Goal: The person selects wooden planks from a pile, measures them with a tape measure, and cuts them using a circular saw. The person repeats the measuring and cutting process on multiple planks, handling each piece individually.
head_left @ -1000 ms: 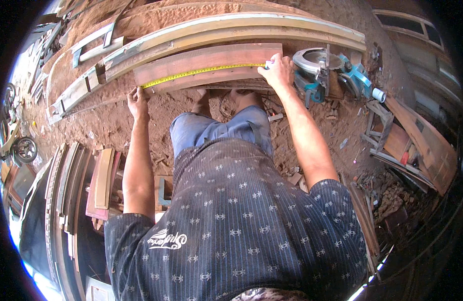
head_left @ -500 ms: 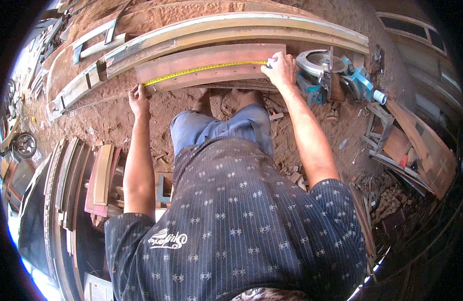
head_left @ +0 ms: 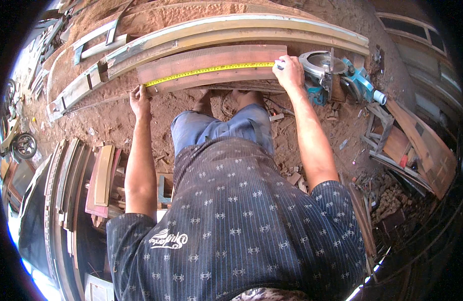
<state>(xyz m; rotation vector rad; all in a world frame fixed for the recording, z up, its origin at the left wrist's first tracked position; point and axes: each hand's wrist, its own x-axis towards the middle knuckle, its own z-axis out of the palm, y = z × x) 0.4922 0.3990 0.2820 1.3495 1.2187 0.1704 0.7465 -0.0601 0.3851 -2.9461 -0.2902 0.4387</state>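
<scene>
Yellow tape measure (head_left: pixel 211 70) along reddish plank (head_left: pixel 211 59)

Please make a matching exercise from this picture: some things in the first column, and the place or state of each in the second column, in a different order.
Column one:
1. yellow tape measure
2. circular saw
3. left hand
4. right hand

Column two:
A. rests on the ground, just right of the reddish board
B. stretched along the reddish board
C. holds the tape at the right end of the board
D. presses the tape at the left end of the board

Pairs: 1-B, 2-A, 3-D, 4-C
</scene>
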